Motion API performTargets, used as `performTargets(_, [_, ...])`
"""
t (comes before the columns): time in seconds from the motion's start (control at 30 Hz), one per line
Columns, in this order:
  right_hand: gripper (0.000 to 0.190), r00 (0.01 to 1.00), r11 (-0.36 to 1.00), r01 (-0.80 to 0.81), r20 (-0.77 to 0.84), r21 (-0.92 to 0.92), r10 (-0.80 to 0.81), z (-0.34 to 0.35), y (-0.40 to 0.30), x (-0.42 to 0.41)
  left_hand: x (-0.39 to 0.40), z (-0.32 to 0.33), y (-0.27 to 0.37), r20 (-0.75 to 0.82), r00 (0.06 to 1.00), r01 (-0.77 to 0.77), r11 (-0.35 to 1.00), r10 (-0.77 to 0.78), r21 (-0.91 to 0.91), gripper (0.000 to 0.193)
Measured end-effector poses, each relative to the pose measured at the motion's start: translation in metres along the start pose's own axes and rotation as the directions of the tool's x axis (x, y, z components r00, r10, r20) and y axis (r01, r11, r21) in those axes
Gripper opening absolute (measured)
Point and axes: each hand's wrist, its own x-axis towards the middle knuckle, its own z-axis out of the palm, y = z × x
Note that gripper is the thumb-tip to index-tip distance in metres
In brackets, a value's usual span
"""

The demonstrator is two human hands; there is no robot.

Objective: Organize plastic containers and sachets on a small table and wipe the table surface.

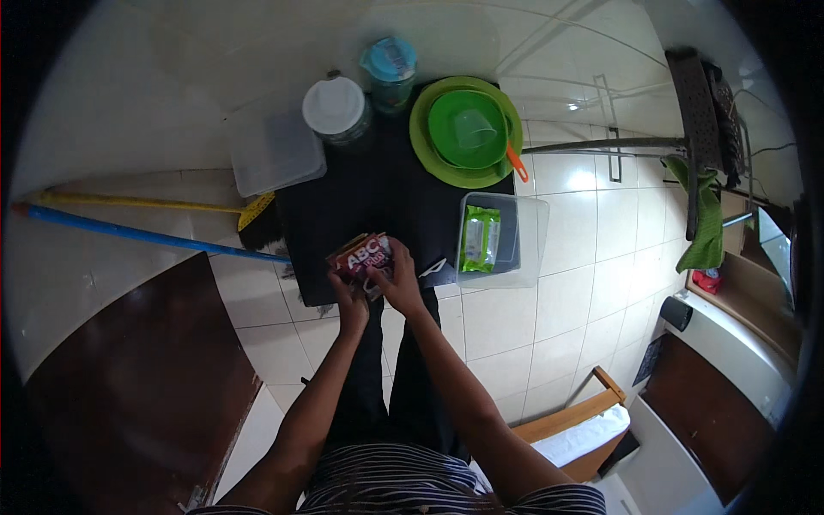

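A bundle of printed ABC sachets is held above the front of a black table. My left hand grips its lower left side, and my right hand holds the right side with the thumb across the front. The back of the bundle is hidden. Just right of my right hand, a small white looped item lies near the table's front edge; its kind is unclear. Farther right, a clear plastic container holds a green and white packet.
Green bowls sit in a lime basin at the back right, an orange handle sticking out. A white-lidded jar, blue-lidded pitcher and translucent box line the back left. Broom and blue pole lean left.
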Motion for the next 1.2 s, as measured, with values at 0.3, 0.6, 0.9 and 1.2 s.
performTargets(0.3, [0.043,0.856,0.888,-0.323,-0.298,0.328,0.422,-0.174,0.051,-0.006,-0.021,0.162,-0.032,0.549,0.835,-0.305,0.816,-0.019,0.492,0.069])
performTargets(0.6, [0.045,0.863,0.851,-0.396,-0.456,-0.345,0.216,-0.22,0.101,-0.01,-0.024,0.217,-0.022,0.542,0.825,-0.565,0.232,0.16,0.792,0.058])
performTargets(0.9, [0.056,0.867,0.806,-0.459,-0.387,-0.375,0.313,-0.224,0.118,-0.021,0.001,0.171,-0.081,0.149,0.985,-0.094,0.461,-0.083,0.882,0.038])
performTargets(1.2, [0.036,0.954,0.74,-0.296,-0.222,-0.604,0.201,-0.208,0.094,-0.027,0.001,0.158,-0.079,0.255,0.967,-0.223,0.495,0.003,0.84,0.039])
